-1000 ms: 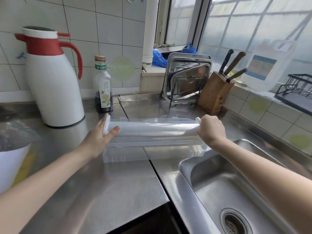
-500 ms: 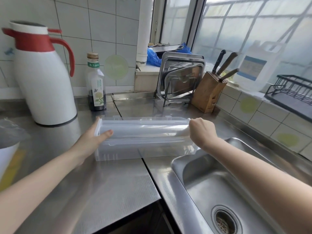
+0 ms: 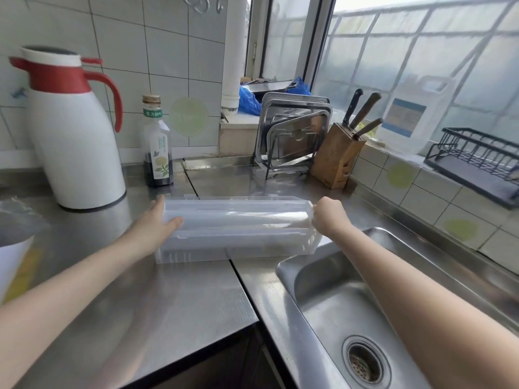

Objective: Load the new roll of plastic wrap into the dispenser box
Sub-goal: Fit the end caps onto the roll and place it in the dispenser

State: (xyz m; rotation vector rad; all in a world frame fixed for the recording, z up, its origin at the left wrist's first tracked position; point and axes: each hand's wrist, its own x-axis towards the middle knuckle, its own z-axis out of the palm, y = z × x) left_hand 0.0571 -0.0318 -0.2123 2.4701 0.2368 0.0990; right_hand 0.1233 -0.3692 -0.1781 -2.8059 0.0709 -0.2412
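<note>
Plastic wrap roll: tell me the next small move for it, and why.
Probably lower the roll straight down into the open dispenser box. The left hand and right hand hold its two ends level, lined up along the box's length, yet it seems to sit at the top opening rather than on the bottom. How deep it sits is hard to tell through clear plastic.

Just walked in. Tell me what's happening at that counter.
A person is fitting a roll of plastic wrap into a clear dispenser box that sits on the steel counter beside the sink. The left hand holds the roll's left end with the thumb laid along it; the right hand grips the right end. The roll lies level along the open box, low in its top; whether it is fully seated I cannot tell.
</note>
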